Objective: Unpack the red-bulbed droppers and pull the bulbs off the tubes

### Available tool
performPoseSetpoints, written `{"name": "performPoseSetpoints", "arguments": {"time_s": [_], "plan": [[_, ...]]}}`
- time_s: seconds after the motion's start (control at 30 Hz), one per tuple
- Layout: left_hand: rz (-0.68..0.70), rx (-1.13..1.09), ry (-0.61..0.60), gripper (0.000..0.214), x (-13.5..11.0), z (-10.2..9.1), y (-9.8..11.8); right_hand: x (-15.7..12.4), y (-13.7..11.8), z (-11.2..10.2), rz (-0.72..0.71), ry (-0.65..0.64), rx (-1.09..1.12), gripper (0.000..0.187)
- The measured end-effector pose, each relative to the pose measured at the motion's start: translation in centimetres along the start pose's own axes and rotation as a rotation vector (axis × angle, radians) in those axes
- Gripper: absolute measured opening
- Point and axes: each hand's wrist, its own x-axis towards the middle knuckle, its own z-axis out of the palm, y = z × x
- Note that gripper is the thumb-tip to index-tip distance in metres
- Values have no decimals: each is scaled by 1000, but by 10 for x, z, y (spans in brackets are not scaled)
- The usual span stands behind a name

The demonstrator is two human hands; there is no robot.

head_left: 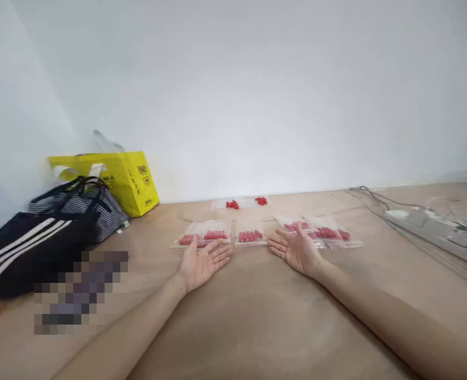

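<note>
Palm up, my left hand (205,264) has its fingers stretched out and holds nothing. Just beyond it lies a clear plastic bag (191,230) with red pieces inside. My right hand (295,250) is likewise palm up with fingers spread, and it is bare. Its fingertips are close to or over the edge of another clear bag (291,220) of red pieces; touching or not I cannot tell. Between the hands sits a bag with a row of red pieces (250,235). A further bag of red pieces (330,231) overlaps on the right.
Small red pieces (232,204) on clear plastic lie near the wall. On the left are a yellow bag (132,182), a striped bag (112,214), a black bag with white stripes (59,253) and a blurred-out dark object (85,290). A power strip (427,229) with cables stands right.
</note>
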Motion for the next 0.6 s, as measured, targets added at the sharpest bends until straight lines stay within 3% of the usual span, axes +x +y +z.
{"name": "performPoseSetpoints", "arguments": {"time_s": [0.23,0.33,0.47,0.53,0.6], "plan": [[42,56,-34,66,-4,3,-1,0,0,1,-26,31,-59,61],[111,234,0,65,-3,6,-4,2,4,0,-82,36,-185,50],[300,926,-30,46,-1,12,-12,9,13,-3,-330,35,-776,28],[406,1328,-124,39,0,14,-16,14,16,-3,-533,5,-1156,21],[490,1592,-217,37,1,16,-18,20,18,-1,-719,-50,-1441,17]]}}
